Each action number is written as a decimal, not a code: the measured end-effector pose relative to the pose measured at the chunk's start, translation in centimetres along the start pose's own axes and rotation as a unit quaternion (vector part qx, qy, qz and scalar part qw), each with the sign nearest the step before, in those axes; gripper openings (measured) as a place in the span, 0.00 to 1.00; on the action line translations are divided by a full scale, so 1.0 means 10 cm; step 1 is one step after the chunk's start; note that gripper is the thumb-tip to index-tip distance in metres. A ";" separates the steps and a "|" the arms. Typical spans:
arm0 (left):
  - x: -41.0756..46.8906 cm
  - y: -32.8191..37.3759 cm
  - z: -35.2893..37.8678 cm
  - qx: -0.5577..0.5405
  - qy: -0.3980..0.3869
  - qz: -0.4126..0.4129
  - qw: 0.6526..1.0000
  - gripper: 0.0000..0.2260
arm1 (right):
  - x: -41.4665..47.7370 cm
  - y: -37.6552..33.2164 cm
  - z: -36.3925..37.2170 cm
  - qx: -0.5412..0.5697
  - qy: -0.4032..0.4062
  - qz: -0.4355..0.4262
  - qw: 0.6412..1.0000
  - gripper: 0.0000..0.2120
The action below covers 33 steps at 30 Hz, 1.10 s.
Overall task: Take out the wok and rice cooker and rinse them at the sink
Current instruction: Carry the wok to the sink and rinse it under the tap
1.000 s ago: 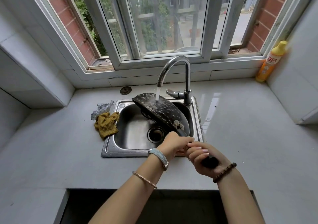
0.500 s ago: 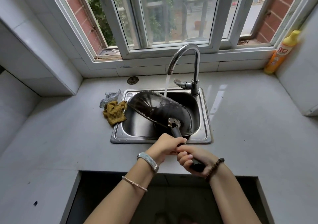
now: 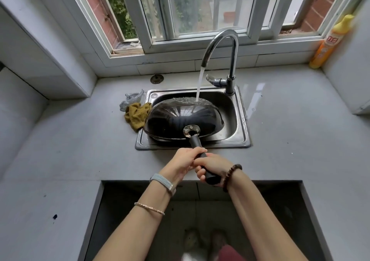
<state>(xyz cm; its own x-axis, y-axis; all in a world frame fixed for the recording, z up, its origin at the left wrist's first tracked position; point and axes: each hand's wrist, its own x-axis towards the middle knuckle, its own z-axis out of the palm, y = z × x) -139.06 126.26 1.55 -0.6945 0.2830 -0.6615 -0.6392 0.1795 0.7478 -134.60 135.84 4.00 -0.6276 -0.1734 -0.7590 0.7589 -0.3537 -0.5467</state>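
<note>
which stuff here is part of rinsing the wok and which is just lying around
In use: wok, faucet, running water, sink.

Lying about: yellow cloth, silver mesh scourer, orange detergent bottle, small round disc behind the sink.

No rice cooker in view.

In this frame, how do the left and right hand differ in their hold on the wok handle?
The left hand grips the handle nearer the wok; the right hand grips its free end. The left wrist carries a grey band and a thin bracelet; the right wrist carries brown beads. Both curl round the same black handle, holding the wok under the running tap.
</note>
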 end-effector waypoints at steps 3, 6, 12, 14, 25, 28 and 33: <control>-0.05 -0.01 -0.05 -0.018 -0.007 0.012 1.000 0.09 | 0.00 0.01 0.08 0.001 0.009 -0.004 1.000 0.07; -0.08 0.01 -0.14 -0.044 -0.017 0.018 0.999 0.07 | 0.00 -0.02 0.19 0.009 0.010 -0.007 1.000 0.07; -0.07 0.06 -0.31 -0.082 -0.046 0.017 0.995 0.16 | 0.05 -0.10 0.42 -0.019 0.041 -0.020 0.999 0.14; -0.01 0.07 -0.38 -0.103 -0.046 0.014 0.994 0.22 | 0.04 -0.16 0.47 -0.028 0.042 -0.037 0.998 0.10; -0.02 0.32 -0.71 -0.206 -0.090 0.026 0.974 0.33 | -0.12 -0.37 0.81 0.058 -0.029 -0.097 0.993 0.08; -0.10 0.35 -0.77 -0.189 -0.066 0.042 0.979 0.23 | -0.12 -0.40 0.94 0.067 -0.027 -0.097 0.993 0.07; -0.34 0.54 -0.66 -0.180 -0.044 0.072 0.980 0.13 | -0.11 -0.53 1.08 0.059 -0.005 -0.104 0.993 0.08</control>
<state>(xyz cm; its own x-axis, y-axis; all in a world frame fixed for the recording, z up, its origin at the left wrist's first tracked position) -142.37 120.11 7.47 -0.7647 0.3639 -0.5318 -0.6232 -0.2080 0.7539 -139.85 127.99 11.57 -0.7707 -0.0948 -0.6302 0.5875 -0.4886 -0.6450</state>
